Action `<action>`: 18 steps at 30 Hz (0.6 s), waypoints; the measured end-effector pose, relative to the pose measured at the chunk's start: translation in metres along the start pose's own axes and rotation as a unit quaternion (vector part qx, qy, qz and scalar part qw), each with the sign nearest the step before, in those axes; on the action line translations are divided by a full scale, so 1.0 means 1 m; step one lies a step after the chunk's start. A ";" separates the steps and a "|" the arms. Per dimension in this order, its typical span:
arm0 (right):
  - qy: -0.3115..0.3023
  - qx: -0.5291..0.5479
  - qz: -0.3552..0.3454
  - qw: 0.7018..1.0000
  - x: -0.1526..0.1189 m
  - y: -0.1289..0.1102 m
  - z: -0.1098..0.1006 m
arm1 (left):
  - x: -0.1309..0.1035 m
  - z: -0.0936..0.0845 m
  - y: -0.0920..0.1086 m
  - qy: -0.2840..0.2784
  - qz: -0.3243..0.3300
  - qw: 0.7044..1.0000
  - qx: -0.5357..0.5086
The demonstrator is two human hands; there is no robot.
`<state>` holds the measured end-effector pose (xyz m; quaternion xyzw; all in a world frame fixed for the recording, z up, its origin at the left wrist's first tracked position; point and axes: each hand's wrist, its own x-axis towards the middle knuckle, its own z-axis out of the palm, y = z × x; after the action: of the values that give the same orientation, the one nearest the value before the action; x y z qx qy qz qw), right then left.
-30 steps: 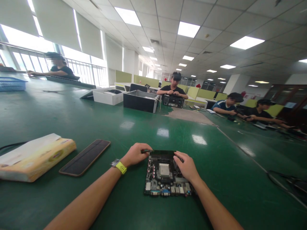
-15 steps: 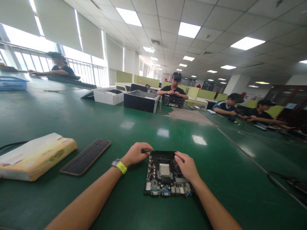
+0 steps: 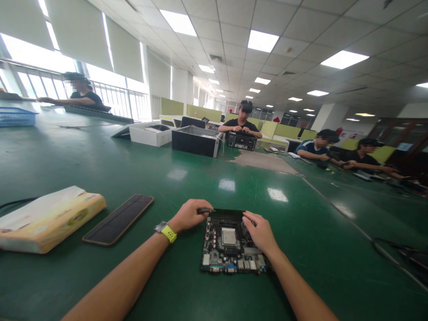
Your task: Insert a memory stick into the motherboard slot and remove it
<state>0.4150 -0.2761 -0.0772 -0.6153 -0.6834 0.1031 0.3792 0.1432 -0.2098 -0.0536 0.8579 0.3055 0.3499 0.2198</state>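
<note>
A motherboard (image 3: 214, 256) lies flat on the green table in front of me, its ports facing me and a silver processor (image 3: 228, 237) in its middle. Along its far edge stands a dark, narrow memory stick (image 3: 229, 215), upright across the board. My left hand (image 3: 189, 216) is closed at the stick's left end, thumb and fingers pinched together. At the right end, the fingers of my right hand (image 3: 261, 229) close on the stick, and the palm covers the board's right side. Whether the stick is seated in its slot cannot be made out.
Left of my hands lie a phone (image 3: 118, 220) and a yellow tissue pack (image 3: 67, 218). A black computer case (image 3: 195, 143) and a white box (image 3: 150, 134) stand farther back. Cables (image 3: 401, 254) lie at the right. Several people sit around the table, one (image 3: 245, 122) behind another case.
The hands and the memory stick hold almost the same place. Only a very slight shift of the whole view shows.
</note>
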 end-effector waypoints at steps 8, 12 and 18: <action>0.003 0.001 -0.002 1.000 0.000 0.000 0.001 | 0.000 0.001 -0.004 -0.002 0.007 1.000 0.003; 0.004 0.003 -0.004 1.000 0.000 0.000 0.001 | 0.000 0.001 -0.004 0.000 0.009 1.000 0.010; 0.004 0.004 -0.007 1.000 -0.001 0.001 0.002 | 0.000 0.002 -0.005 0.002 0.010 1.000 0.017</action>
<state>0.4148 -0.2760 -0.0794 -0.6096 -0.6855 0.1009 0.3852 0.1427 -0.2069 -0.0575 0.8640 0.3032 0.3482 0.2010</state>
